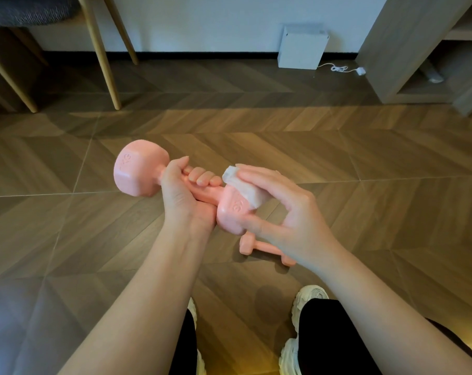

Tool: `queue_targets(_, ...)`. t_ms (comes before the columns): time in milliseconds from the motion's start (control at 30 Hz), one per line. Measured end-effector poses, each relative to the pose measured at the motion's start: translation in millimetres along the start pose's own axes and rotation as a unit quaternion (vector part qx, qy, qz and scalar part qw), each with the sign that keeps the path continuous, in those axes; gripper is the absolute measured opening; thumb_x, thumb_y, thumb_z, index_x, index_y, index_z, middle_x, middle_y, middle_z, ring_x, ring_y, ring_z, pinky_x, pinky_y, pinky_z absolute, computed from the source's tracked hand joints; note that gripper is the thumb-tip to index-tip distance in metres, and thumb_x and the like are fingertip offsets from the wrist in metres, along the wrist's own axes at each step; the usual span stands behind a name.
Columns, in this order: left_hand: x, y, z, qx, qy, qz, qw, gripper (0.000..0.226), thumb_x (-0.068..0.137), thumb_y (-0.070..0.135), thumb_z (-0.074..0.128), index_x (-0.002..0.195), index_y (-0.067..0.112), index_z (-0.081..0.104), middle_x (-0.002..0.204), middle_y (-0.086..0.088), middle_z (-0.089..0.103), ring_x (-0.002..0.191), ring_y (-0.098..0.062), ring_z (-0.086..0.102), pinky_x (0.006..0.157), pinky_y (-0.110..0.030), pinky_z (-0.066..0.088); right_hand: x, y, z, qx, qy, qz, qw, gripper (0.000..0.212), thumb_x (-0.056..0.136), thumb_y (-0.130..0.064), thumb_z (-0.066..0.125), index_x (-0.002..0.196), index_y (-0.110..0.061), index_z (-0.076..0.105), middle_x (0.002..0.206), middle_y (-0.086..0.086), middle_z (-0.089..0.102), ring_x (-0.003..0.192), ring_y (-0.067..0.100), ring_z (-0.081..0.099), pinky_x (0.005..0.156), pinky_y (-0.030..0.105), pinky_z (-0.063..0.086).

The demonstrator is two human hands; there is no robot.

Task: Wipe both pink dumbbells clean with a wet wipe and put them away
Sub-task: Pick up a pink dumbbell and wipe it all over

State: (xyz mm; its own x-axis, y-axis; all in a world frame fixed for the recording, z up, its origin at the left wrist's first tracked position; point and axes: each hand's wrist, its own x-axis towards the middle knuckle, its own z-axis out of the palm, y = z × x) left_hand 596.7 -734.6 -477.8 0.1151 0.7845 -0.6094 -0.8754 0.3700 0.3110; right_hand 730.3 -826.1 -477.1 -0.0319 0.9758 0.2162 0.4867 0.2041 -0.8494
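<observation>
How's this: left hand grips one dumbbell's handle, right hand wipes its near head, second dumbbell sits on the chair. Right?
No. Head view shows the second dumbbell lying on the floor, behind the right hand, not on the chair. Rest stands.

Light: soft, rather dim indoor light, no hard glare recorded.
Floor (364,158): a brighter band is seen across the middle. A darker band lies under the chair legs (102,55) and along the wall (202,23).
Colour: a warm yellow glow is noted at the bottom edge beside the shoes (310,296).
Shadows: soft-edged. A round one is cast between the shoes, a thin one under the floor dumbbell (256,246).
Focus: left hand (180,196), right hand (291,212), held dumbbell (137,169) and wet wipe (245,190) are rendered sharp. Corners are slightly softened.
Distortion: wide-angle bowing. The cabinet (402,50) is shown leaning, the skirting (202,54) curved.
</observation>
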Motion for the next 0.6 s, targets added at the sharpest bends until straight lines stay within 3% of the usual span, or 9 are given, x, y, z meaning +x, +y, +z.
queue_targets(100,0.7,0.8,-1.2,-0.016,0.005,0.000,1.000,0.036,0.093,0.017,0.051,0.062,0.019,0.033,0.045,0.007,0.027,0.034,-0.009,0.031,0.041,-0.017,0.033,3.0,10.4,1.8,-0.091,-0.068,-0.020,0.993,0.093,0.065,-0.040,0.087,0.145,-0.024,0.041,0.154,-0.014,0.036,0.143,0.004,0.031,0.114,0.054,0.030)
queue_targets(200,2.0,2.3,-1.4,-0.006,-0.014,0.010,1.000,0.035,0.094,0.021,0.056,0.065,0.018,0.036,0.048,0.006,0.030,0.038,-0.010,0.034,0.044,-0.019,0.037,5.8,14.4,6.3,-0.085,-0.038,-0.022,0.995,0.093,0.061,-0.025,0.089,0.141,-0.022,0.041,0.147,-0.015,0.041,0.138,0.003,0.038,0.110,0.035,0.039)
queue_targets(267,1.3,3.1,0.5,0.001,-0.053,0.008,0.999,0.034,0.094,0.022,0.057,0.065,0.016,0.041,0.052,0.004,0.037,0.044,-0.011,0.040,0.048,-0.022,0.041,5.9,11.3,5.2,-0.041,-0.008,0.013,0.999,0.089,0.061,-0.024,0.089,0.137,-0.029,0.043,0.141,-0.019,0.046,0.131,0.000,0.043,0.095,0.023,0.049)
queue_targets(300,0.6,3.6,1.8,0.001,-0.077,0.006,0.997,0.034,0.094,0.023,0.059,0.065,0.015,0.043,0.056,0.002,0.043,0.050,-0.012,0.046,0.053,-0.023,0.045,6.2,8.0,4.8,-0.007,0.001,0.045,0.999,0.087,0.061,-0.028,0.089,0.135,-0.034,0.043,0.138,-0.021,0.048,0.129,-0.002,0.045,0.085,0.027,0.055)
queue_targets(367,-1.0,4.8,5.4,-0.001,-0.116,0.012,0.993,0.033,0.092,0.025,0.061,0.065,0.013,0.048,0.069,-0.003,0.056,0.067,-0.017,0.059,0.067,-0.028,0.054,7.9,5.4,5.5,0.099,0.000,0.106,0.989,0.084,0.059,-0.035,0.086,0.132,-0.042,0.045,0.135,-0.022,0.052,0.125,0.001,0.050,0.074,0.051,0.058)
queue_targets(400,-1.6,5.4,7.3,0.000,-0.129,0.022,0.991,0.033,0.092,0.025,0.061,0.065,0.013,0.048,0.074,-0.004,0.060,0.074,-0.019,0.064,0.072,-0.031,0.056,8.7,5.9,5.8,0.148,-0.008,0.122,0.981,0.082,0.059,-0.037,0.084,0.132,-0.043,0.046,0.137,-0.020,0.053,0.122,0.005,0.054,0.075,0.065,0.052)
queue_targets(467,-2.7,6.9,10.1,0.003,-0.142,0.044,0.989,0.032,0.092,0.025,0.059,0.065,0.015,0.046,0.071,0.000,0.060,0.072,-0.017,0.067,0.068,-0.029,0.056,7.7,9.7,5.9,0.210,-0.037,0.153,0.965,0.080,0.060,-0.037,0.083,0.133,-0.044,0.049,0.143,-0.009,0.053,0.107,0.014,0.063,0.078,0.079,0.044)
queue_targets(533,-3.3,9.2,9.5,0.010,-0.137,0.047,0.989,0.034,0.092,0.024,0.056,0.062,0.019,0.040,0.054,0.007,0.045,0.049,-0.008,0.051,0.050,-0.022,0.045,6.5,11.6,6.0,0.228,-0.072,0.181,0.954,0.078,0.062,-0.036,0.084,0.132,-0.046,0.050,0.137,0.000,0.058,0.100,0.024,0.065,0.079,0.079,0.043)
queue_targets(600,-4.0,11.6,6.4,0.018,-0.133,0.034,0.990,0.038,0.092,0.022,0.051,0.058,0.021,0.035,0.045,0.009,0.030,0.039,-0.006,0.031,0.043,-0.019,0.031,3.2,11.5,6.5,0.214,-0.076,0.173,0.958,0.083,0.063,-0.036,0.085,0.137,-0.040,0.047,0.119,0.004,0.062,0.113,0.030,0.062,0.094,0.060,0.050)
